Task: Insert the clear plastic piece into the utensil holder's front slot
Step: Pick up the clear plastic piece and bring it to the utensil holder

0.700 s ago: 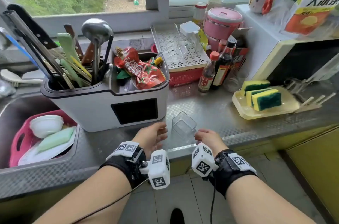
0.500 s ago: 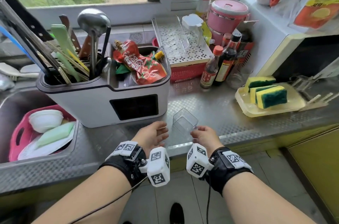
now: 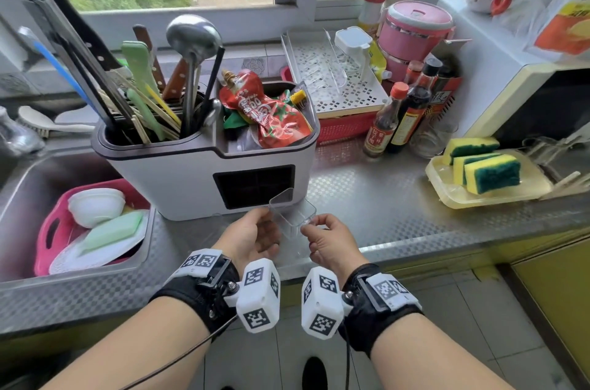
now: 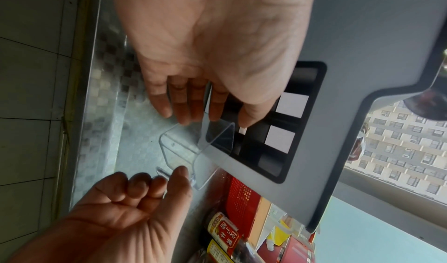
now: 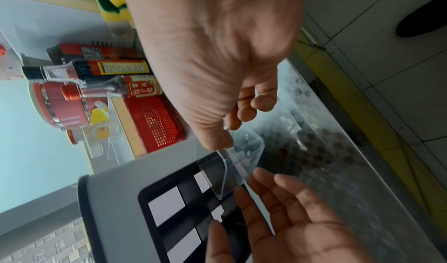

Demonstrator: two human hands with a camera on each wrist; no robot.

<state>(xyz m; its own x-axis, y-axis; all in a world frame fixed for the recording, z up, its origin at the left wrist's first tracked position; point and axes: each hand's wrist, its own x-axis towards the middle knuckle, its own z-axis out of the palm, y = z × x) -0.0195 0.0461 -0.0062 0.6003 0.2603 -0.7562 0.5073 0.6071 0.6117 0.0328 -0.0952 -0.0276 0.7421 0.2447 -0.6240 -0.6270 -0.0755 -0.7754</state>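
Observation:
The white utensil holder (image 3: 178,185) stands on the steel counter, with knives, a ladle and a red pouch in its top. Its black front slot (image 3: 253,185) faces me, also visible as slot (image 4: 273,133) and slot (image 5: 184,209). The clear plastic piece (image 3: 292,214), a small open box, hangs tilted just in front of the slot's lower right corner. My right hand (image 3: 306,225) pinches its near right rim between thumb and forefinger. My left hand (image 3: 269,220) touches its left wall with relaxed fingers (image 5: 261,179). The piece (image 4: 184,148) stands apart from the slot.
Sauce bottles (image 3: 386,121) and a red basket (image 3: 344,128) under a white tray stand right of the holder. Sponges lie on a yellow tray (image 3: 447,195) further right. The sink at left holds a pink basket (image 3: 54,223) with dishes. The counter edge (image 3: 415,246) runs beneath my hands.
The clear piece has risen off the counter and moved forward and left, up to the slot. Both hands have gone forward with it, and the right hand now pinches its rim.

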